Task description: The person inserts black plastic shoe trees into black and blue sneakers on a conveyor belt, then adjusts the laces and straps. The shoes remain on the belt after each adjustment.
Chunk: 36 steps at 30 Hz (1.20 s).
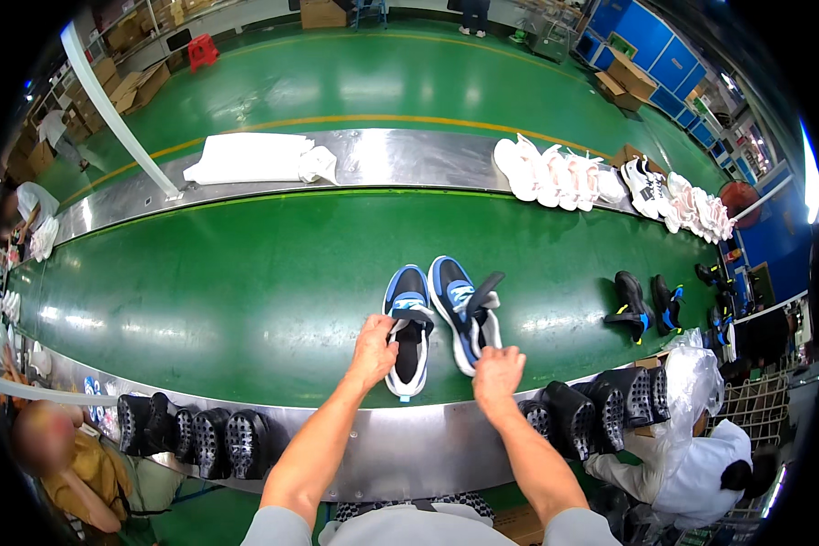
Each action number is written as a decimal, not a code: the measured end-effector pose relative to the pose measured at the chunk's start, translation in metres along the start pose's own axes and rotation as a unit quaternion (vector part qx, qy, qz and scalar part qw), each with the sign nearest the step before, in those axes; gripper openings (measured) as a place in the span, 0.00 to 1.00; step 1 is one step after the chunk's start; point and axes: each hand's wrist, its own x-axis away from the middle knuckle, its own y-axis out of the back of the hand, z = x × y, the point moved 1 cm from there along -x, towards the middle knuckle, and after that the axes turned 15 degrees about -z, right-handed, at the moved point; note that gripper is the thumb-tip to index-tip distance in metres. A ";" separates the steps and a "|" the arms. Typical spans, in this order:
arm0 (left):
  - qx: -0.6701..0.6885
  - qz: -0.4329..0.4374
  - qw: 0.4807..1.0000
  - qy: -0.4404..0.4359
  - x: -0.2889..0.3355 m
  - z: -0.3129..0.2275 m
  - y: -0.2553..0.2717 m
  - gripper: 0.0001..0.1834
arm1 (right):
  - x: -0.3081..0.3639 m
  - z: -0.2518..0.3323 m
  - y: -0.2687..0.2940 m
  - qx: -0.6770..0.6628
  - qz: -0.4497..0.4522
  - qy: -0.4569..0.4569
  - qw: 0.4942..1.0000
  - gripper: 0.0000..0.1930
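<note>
Seated person: lower left [64, 464], below the belt's near rim, in a mustard top, blurred.
Black soles, left: a row [191, 441] standing on edge along the steel rim, left of the left forearm.
White sheets: a folded stack [259, 159] on the far steel rim, upper left of centre.
Belt: a green belt [246, 291] running across the view between two steel rims; it carries the shoes.
Left hand: the left hand [375, 350] is closed on the tongue and collar of the left shoe, fingers curled round the opening.
Left shoe: blue, black and white [408, 332], upright on the belt at centre, toe pointing away, just beside its mate.
Right shoe: same colours [460, 309], tilted a little to the right, its strap sticking up; it lies just past the right hand.
Right hand: the right hand [499, 375] hovers at the right shoe's heel, fingers bent downward; whether it grips or only touches the shoe cannot be told.
Black soles, right: another row [601, 400] on the near rim, right of the right forearm.
Dark shoes: a pair [644, 305] on the belt, well apart to the right.
Pale shoes: a line of white and pink ones [573, 177] on the far rim, upper right.
Person in white: lower right [701, 464], bent over beside the rim.
</note>
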 end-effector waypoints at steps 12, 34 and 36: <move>0.092 -0.077 0.988 0.094 0.032 0.018 0.002 0.21 | -0.077 0.071 0.002 -0.455 0.040 0.179 0.871 0.20; -0.117 -0.045 0.986 -0.107 0.037 -0.043 0.040 0.26 | -0.063 0.089 -0.003 -0.703 0.138 -0.181 0.673 0.14; -0.122 -0.024 0.978 -0.167 0.025 -0.062 0.036 0.28 | -0.062 0.087 0.000 -0.676 0.111 -0.245 0.686 0.12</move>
